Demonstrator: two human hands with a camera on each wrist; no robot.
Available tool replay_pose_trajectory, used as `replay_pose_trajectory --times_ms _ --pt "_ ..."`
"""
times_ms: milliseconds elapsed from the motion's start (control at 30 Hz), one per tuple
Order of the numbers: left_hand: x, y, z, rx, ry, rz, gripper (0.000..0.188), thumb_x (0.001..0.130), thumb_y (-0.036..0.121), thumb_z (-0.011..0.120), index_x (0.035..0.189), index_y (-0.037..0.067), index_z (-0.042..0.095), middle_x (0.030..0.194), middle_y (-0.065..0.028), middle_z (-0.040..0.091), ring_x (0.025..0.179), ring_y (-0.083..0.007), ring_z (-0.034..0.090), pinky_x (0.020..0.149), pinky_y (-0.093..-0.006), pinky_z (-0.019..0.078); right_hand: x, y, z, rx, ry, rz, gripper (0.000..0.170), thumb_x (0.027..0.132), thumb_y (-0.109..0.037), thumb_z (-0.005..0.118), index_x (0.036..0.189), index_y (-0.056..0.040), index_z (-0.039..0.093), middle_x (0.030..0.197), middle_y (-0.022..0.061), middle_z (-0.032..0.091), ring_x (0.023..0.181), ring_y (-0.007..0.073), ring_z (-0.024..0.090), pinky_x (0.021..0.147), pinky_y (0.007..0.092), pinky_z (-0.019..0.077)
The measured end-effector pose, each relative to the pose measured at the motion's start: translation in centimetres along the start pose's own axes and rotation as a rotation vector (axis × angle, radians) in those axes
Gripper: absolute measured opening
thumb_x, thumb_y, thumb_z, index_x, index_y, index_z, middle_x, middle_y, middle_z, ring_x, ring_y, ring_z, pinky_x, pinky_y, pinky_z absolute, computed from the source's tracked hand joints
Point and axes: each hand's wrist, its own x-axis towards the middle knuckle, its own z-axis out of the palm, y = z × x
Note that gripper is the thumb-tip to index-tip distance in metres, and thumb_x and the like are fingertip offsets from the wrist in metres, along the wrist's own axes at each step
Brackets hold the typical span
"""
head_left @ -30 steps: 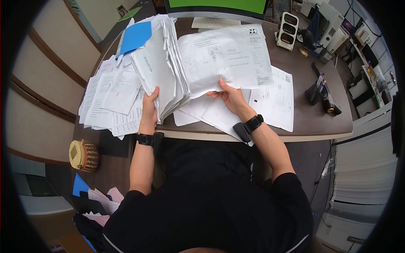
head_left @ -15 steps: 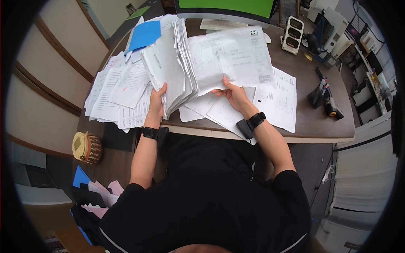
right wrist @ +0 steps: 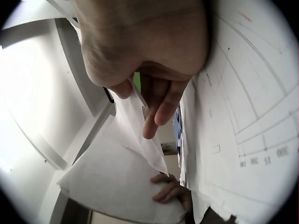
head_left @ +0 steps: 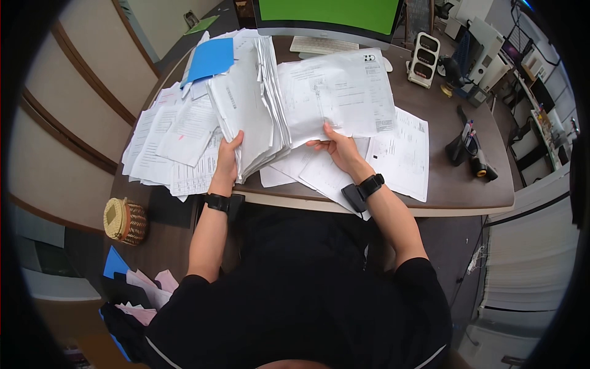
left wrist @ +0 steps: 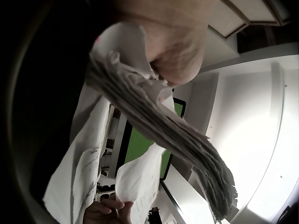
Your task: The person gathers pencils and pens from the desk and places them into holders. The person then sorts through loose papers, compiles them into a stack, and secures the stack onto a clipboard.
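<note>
In the head view, a thick stack of papers (head_left: pixel 246 117) stands tilted over the left part of the desk, its layered edges facing right. My left hand (head_left: pixel 228 157) grips its lower left edge, thumb on the front face. To its right, my right hand (head_left: pixel 341 152) pinches the bottom edge of a printed sheet (head_left: pixel 344 92), thumb on the front and fingers behind. The left wrist view shows the stack's layered edges (left wrist: pixel 159 126) running down from the left palm. In the right wrist view, the pinched sheet (right wrist: pixel 133 112) hangs by the right fingers (right wrist: pixel 166 107).
Loose printed pages (head_left: pixel 175 135) spread under and left of the stack, with a blue sheet (head_left: pixel 212 58) at its top. More pages (head_left: pixel 399 154) lie below the right hand. Behind are a keyboard (head_left: pixel 322 46) and monitor (head_left: pixel 329 15); a pen holder (head_left: pixel 461 147) stands at right, a woven basket (head_left: pixel 126 221) at left.
The head view has shifted slightly. Both hands stay nearly in place and keep their holds on the stack and the sheet; the sheet's left side now sits closer behind the stack.
</note>
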Motion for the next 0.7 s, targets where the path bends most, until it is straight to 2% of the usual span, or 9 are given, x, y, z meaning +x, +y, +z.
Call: replay_pose_trajectory --times_ms 67,600,700 --pt "0.18 -0.26 -0.34 0.023 -0.001 -0.008 0.050 0.091 0.014 0.056 0.133 -0.005 0.037 0.122 -0.0156 0.054 0.107 -0.0261 0.058 0.090 -0.0374 0.0493 -0.20 0.08 -0.12 0.006 -0.011 0.018 0.040 0.095 -0.026 0.052 0.123 0.0031 0.047 0.114 0.0154 0.060 0.088 0.0268 0.066 0.066 0.0281 0.0505" --pt "-0.11 -0.13 -0.27 0.006 -0.026 -0.007 0.050 0.091 0.013 0.055 0.134 -0.005 0.036 0.124 -0.0168 0.053 0.108 -0.0272 0.057 0.091 -0.0379 0.0489 -0.04 0.03 -0.06 -0.005 -0.009 0.017 0.041 0.095 -0.026 0.052 0.124 0.0023 0.045 0.114 0.0155 0.060 0.087 0.0269 0.066 0.066 0.0284 0.0506" --pt "-0.20 -0.01 0.12 -0.009 -0.005 -0.004 0.047 0.090 0.013 0.058 0.129 -0.006 0.041 0.118 -0.0167 0.056 0.105 -0.0252 0.059 0.089 -0.0349 0.0493 -0.31 0.17 0.00 -0.003 -0.009 0.012 0.041 0.095 -0.026 0.052 0.123 0.0026 0.045 0.113 0.0155 0.060 0.088 0.0267 0.066 0.067 0.0285 0.0503"
